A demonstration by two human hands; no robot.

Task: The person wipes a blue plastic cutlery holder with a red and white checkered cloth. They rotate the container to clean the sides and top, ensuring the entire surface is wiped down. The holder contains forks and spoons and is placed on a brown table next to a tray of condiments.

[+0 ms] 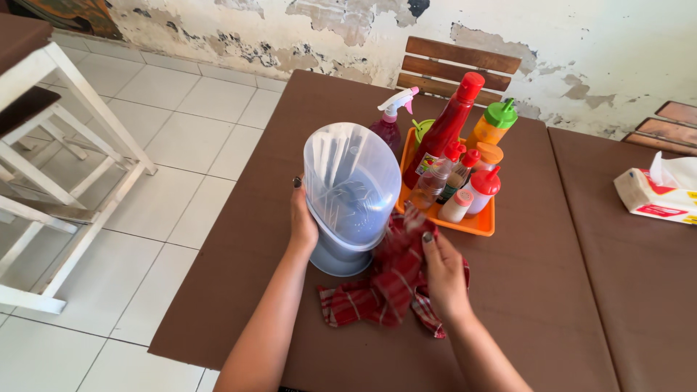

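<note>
My left hand [303,221] grips the left side of a translucent plastic cutlery holder [352,192] with a domed lid, which stands on its grey base on the brown table [552,290]. Cutlery shows dimly through the lid. My right hand [443,276] presses a red checked cloth [377,294] onto the table just right of the holder's base, and the cloth looks blurred.
An orange tray [479,225] behind the cloth holds a tall red sauce bottle [444,131], an orange bottle with a green cap [492,125] and several small bottles. A pink spray bottle [388,120] stands beside it. A tissue box [653,196] lies far right. A wooden chair [454,69] stands behind, and white furniture [51,145] left.
</note>
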